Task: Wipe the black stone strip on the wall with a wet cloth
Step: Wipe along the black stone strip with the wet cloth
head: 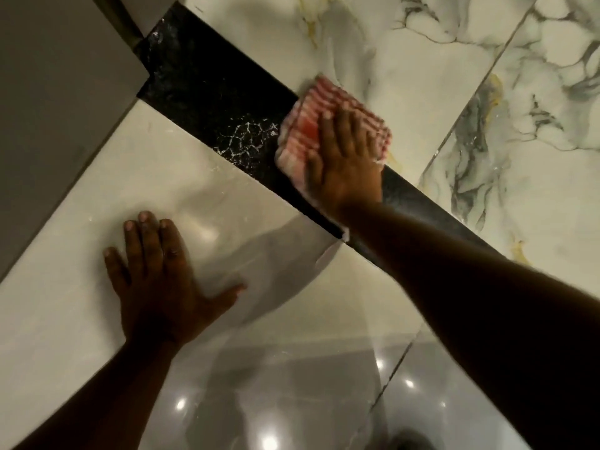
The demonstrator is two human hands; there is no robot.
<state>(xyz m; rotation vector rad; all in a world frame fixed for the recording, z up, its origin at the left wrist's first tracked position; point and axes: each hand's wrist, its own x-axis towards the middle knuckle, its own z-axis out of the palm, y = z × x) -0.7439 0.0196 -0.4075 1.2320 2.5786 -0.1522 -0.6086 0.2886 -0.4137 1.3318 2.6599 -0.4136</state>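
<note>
Head view, strip: the black speckled stone strip [207, 92] runs diagonally from upper left to lower right across the wall, between the veined white marble tile [422, 60] above it and the plain cream glossy tile [97, 238] below it.
Strip edges: its upper-left end stops against a grey flat panel [58, 76]; its lower-right stretch passes under the right forearm.
Strip surface: a patch of white crackled residue [246, 138] lies just left of the cloth; the span further up-left is bare and unobstructed.
Cloth: the red-and-white checked cloth [311, 125] lies flat on the strip, covering its full width and spilling over the upper edge onto the marble tile.
Right hand: the right hand [344, 164] presses palm-down on the cloth, fingers [328, 125] spread and flat, pinning it rather than gripping it.
Left hand: the left hand [156, 277] rests flat on the cream tile, well apart from the strip, fingers extended and splayed, holding nothing.
Lower area: a grout line [393, 375] crosses the glossy grey tile [259, 401] below, which reflects bright spots of light.
</note>
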